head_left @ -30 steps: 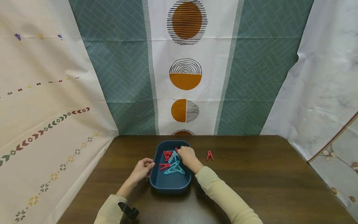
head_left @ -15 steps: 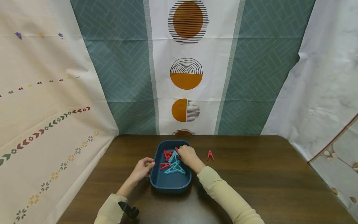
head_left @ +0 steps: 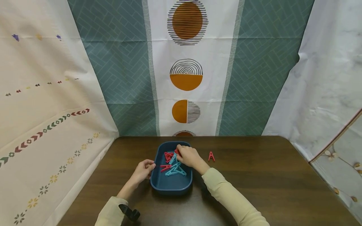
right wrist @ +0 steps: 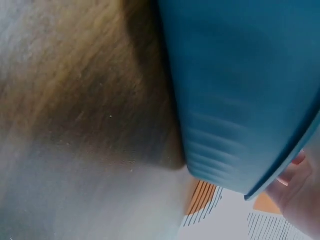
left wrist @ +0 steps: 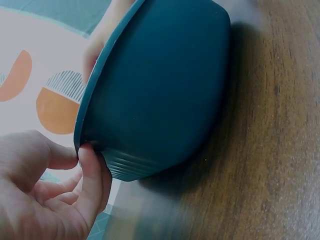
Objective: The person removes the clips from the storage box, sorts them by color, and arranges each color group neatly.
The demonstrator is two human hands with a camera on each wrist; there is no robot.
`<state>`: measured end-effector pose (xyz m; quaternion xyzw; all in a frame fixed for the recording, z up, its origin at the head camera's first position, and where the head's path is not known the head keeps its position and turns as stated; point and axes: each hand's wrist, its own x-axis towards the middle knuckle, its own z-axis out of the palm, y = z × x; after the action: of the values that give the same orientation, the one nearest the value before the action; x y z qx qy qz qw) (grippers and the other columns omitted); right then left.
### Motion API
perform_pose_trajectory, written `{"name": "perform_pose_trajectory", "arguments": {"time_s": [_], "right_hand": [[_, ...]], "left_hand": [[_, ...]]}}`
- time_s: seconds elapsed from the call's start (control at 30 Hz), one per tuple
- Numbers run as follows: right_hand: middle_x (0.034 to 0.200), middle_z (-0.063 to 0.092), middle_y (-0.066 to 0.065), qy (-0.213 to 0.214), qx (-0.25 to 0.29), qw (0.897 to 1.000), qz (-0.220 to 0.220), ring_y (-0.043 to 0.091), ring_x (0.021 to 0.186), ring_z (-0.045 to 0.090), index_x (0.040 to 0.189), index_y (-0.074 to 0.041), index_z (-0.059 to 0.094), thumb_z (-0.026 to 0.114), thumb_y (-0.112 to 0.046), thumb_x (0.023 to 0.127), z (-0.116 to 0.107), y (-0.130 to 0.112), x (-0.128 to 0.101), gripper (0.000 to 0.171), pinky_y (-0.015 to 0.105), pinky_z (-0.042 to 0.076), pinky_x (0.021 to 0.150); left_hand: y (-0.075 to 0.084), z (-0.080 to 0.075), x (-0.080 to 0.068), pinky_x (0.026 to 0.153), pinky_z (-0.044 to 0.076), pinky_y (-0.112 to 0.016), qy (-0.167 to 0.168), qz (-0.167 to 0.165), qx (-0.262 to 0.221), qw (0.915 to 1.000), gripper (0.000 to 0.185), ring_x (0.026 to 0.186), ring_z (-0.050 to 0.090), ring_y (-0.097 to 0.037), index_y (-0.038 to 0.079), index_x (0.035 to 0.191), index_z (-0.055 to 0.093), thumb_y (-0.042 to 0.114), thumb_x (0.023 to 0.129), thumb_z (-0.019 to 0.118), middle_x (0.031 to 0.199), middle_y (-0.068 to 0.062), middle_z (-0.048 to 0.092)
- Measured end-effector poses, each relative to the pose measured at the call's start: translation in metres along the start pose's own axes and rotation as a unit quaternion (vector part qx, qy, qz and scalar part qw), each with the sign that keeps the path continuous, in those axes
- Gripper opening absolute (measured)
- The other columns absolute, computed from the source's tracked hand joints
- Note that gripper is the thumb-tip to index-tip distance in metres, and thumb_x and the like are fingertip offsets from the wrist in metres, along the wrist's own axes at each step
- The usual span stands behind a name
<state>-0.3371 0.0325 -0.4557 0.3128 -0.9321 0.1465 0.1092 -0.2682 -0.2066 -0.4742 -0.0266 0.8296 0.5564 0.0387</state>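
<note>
A dark blue plastic basket (head_left: 171,188) stands on the table with red and light blue clothespins inside. My left hand (head_left: 143,170) pinches its left rim; in the left wrist view the thumb and forefinger of that hand (left wrist: 60,182) meet at the rim. Over the basket's right side reaches my right hand (head_left: 189,156), its fingertips pinching a red clothespin (head_left: 176,151) that is partly hidden by the fingers. Beneath lie light blue clothespins (head_left: 176,170), with another red clothespin (head_left: 165,168) to their left. In the right wrist view the basket wall hides much of the right hand (right wrist: 299,192).
One red clothespin (head_left: 211,156) lies on the brown wooden table (head_left: 249,175), right of the basket. Patterned cloths (head_left: 124,78) hang behind and at both sides of the table. A black strap mount (head_left: 129,212) is on the left wrist.
My right hand has shifted slightly left within the basket, with the red clothespin at its fingertips. The left hand stays on the rim.
</note>
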Motion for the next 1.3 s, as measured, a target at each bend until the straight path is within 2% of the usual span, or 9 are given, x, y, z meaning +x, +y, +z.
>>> {"name": "perform_pose_trajectory", "arguments": {"time_s": [0.13,0.33,0.53,0.7,0.8,0.97,1.03,1.13,1.3], "right_hand": [[0.083,0.058,0.0,0.01,0.053,0.998,0.014,0.008,0.062,0.047,0.107,-0.011,0.058,0.057,-0.021,0.094,0.0,-0.002,-0.001,0.017,0.021,0.039,0.053],[0.098,0.066,0.005,0.041,0.073,0.996,0.009,0.012,0.074,0.057,0.114,-0.009,0.062,0.055,-0.023,0.098,-0.003,-0.004,-0.001,0.022,0.024,0.05,0.064],[0.101,0.069,0.009,0.061,0.128,0.989,0.032,0.017,0.085,0.064,0.11,-0.005,0.066,0.066,-0.023,0.092,-0.007,-0.002,-0.004,0.025,0.027,0.055,0.073],[0.096,0.069,0.012,0.084,0.159,0.982,0.056,0.017,0.078,0.062,0.104,-0.001,0.068,0.066,-0.016,0.092,-0.011,-0.002,-0.007,0.02,0.025,0.053,0.067],[0.097,0.069,0.014,0.09,0.18,0.977,0.07,0.014,0.074,0.058,0.107,0.003,0.067,0.063,-0.009,0.091,-0.013,-0.003,-0.009,0.02,0.022,0.051,0.064],[0.087,0.064,0.014,0.092,0.208,0.97,0.09,0.01,0.058,0.042,0.115,0.007,0.064,0.058,-0.001,0.089,-0.019,-0.004,-0.013,0.028,0.019,0.036,0.053],[0.088,0.062,0.014,0.1,0.211,0.967,0.1,0.011,0.058,0.041,0.116,0.006,0.063,0.058,-0.001,0.088,-0.021,-0.002,-0.015,0.03,0.02,0.034,0.054],[0.097,0.064,0.017,0.12,0.213,0.963,0.114,0.014,0.065,0.047,0.118,0.005,0.062,0.057,-0.002,0.089,-0.025,0.003,-0.018,0.03,0.022,0.04,0.057],[0.111,0.068,0.018,0.164,0.211,0.954,0.135,0.023,0.085,0.061,0.118,0.002,0.063,0.059,-0.002,0.09,-0.028,0.016,-0.025,0.028,0.035,0.053,0.073]], "left_hand": [[-0.001,0.0,0.0,0.055,0.051,-0.026,-0.002,0.0,0.0,1.0,0.028,0.062,0.058,-0.015,-0.006,0.119,0.055,0.011,0.098,0.055,0.089,-0.02,0.064],[0.0,0.0,0.0,0.054,0.05,-0.026,-0.003,0.001,-0.008,1.0,0.027,0.062,0.058,-0.015,-0.007,0.119,0.055,0.01,0.098,0.055,0.09,-0.02,0.064],[0.0,0.0,0.0,0.053,0.049,-0.025,-0.007,0.002,-0.011,0.9999,0.029,0.062,0.059,-0.016,-0.008,0.12,0.053,0.01,0.098,0.054,0.09,-0.02,0.065],[0.0,-0.001,0.0,0.053,0.049,-0.025,-0.004,-0.001,-0.014,0.9999,0.029,0.063,0.059,-0.017,-0.008,0.12,0.054,0.01,0.098,0.054,0.09,-0.02,0.064],[0.0,0.0,0.0,0.054,0.049,-0.026,-0.007,0.001,-0.012,0.9999,0.029,0.063,0.059,-0.017,-0.008,0.121,0.053,0.01,0.098,0.054,0.09,-0.02,0.064],[0.0,-0.001,-0.001,0.055,0.05,-0.026,-0.01,0.005,-0.011,0.9999,0.03,0.063,0.059,-0.016,-0.008,0.121,0.053,0.011,0.098,0.054,0.09,-0.02,0.064],[0.0,-0.001,0.0,0.054,0.049,-0.027,-0.01,0.004,-0.011,0.9999,0.03,0.062,0.058,-0.016,-0.008,0.121,0.053,0.011,0.098,0.054,0.089,-0.019,0.064],[0.0,-0.001,0.001,0.055,0.05,-0.027,-0.011,0.003,-0.01,0.9999,0.031,0.062,0.059,-0.016,-0.008,0.121,0.053,0.012,0.098,0.054,0.089,-0.018,0.064],[-0.001,-0.001,0.001,0.055,0.05,-0.027,-0.01,-0.001,-0.007,0.9999,0.031,0.063,0.059,-0.016,-0.007,0.122,0.053,0.012,0.098,0.055,0.089,-0.018,0.065]]}}
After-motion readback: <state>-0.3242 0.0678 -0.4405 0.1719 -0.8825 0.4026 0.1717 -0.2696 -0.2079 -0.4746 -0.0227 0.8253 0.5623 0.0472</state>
